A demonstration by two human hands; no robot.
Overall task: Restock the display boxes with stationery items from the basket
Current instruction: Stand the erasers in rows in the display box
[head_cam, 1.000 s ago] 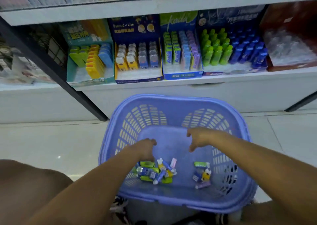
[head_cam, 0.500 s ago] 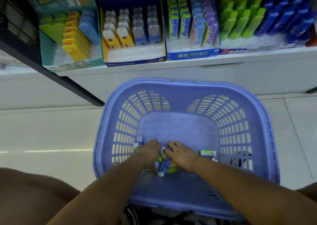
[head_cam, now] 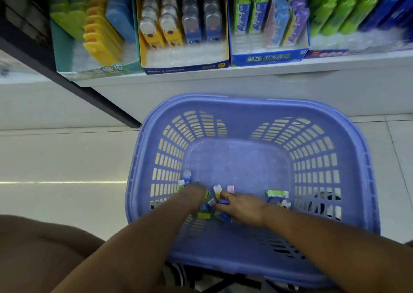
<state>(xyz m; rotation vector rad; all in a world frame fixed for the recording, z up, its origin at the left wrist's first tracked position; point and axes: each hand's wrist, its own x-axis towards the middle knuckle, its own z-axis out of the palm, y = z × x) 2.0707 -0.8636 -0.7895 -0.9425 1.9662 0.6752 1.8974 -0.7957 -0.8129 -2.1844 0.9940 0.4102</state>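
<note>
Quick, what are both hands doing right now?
Left hand: on the stationery pile, grip cannot be told.
Right hand: on the same pile, grip cannot be told.

Bare forearms (head_cam: 312, 232) — a small orange-gold ring (head_cam: 228, 195) on the right hand (head_cam: 242, 207)

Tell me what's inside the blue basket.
The basket holds small loose stationery items at its near end. Whatever lies under the left hand and right hand is covered.

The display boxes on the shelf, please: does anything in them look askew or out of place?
Nothing looks damaged or spilled. In the blue-fronted cardboard display box, the pink, blue and purple packs appear to lean sideways, while the green packs stand straight.
</note>
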